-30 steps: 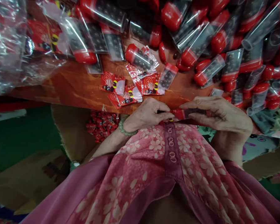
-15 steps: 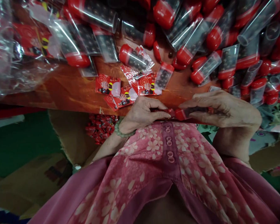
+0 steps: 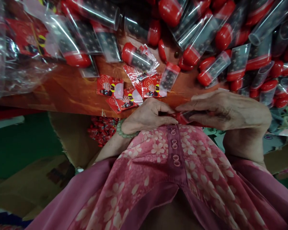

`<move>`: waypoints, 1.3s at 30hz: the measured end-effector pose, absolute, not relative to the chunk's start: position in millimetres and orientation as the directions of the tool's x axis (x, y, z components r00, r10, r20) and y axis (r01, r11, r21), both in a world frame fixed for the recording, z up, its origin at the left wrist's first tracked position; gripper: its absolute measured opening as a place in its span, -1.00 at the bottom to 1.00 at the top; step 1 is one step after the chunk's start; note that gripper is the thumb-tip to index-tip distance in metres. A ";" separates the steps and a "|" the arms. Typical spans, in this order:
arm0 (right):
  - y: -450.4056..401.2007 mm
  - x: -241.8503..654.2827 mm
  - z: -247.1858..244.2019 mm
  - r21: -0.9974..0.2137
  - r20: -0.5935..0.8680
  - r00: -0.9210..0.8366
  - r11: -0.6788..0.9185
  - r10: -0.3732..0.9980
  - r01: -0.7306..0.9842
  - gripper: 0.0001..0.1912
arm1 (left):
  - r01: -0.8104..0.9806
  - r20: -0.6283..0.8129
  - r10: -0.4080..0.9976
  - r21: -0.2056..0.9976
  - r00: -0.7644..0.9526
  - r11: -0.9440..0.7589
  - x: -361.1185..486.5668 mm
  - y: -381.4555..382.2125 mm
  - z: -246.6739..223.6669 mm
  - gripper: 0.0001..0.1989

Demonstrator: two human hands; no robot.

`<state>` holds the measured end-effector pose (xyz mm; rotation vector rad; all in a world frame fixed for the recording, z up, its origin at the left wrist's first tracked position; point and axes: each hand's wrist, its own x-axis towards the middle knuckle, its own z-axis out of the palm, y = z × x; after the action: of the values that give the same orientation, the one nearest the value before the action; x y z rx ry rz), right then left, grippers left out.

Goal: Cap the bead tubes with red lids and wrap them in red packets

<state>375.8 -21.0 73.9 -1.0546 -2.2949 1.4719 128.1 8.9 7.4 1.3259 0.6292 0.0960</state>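
In front of my dress, at the table's front edge, my two hands meet. My right hand (image 3: 220,110) is closed around a small clear tube of dark balls with a red end (image 3: 182,118); fingers cover most of it. The fingertips of my left hand (image 3: 151,115) pinch together against that red end, on a small red piece that they now hide. Just beyond lie red printed packets (image 3: 110,87) and two red-capped tubes of dark balls, one (image 3: 170,76) near my fingers and one (image 3: 138,58) on top of the packets.
Many red-capped clear tubes (image 3: 237,62) are heaped at the back and right of the orange-brown table (image 3: 69,92). Crumpled clear plastic (image 3: 16,73) lies at left. Below the edge, a cardboard box (image 3: 62,134) stands beside a pile of small red packets (image 3: 102,129).
My hands have come closer together. The red end of the tube has moved slightly left to my left fingertips, and the small red piece there is now hidden.
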 end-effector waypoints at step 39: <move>-84.2 332.3 21.4 -0.930 -0.302 0.054 -0.281 0.952 -0.238 -0.68 | -0.386 -0.559 0.706 0.592 0.435 0.707 146.0 -46.6 23.7 -0.53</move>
<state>332.3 -84.2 21.4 -1.2842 -0.8156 1.4525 146.0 -46.6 23.7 0.4084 0.8844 0.7036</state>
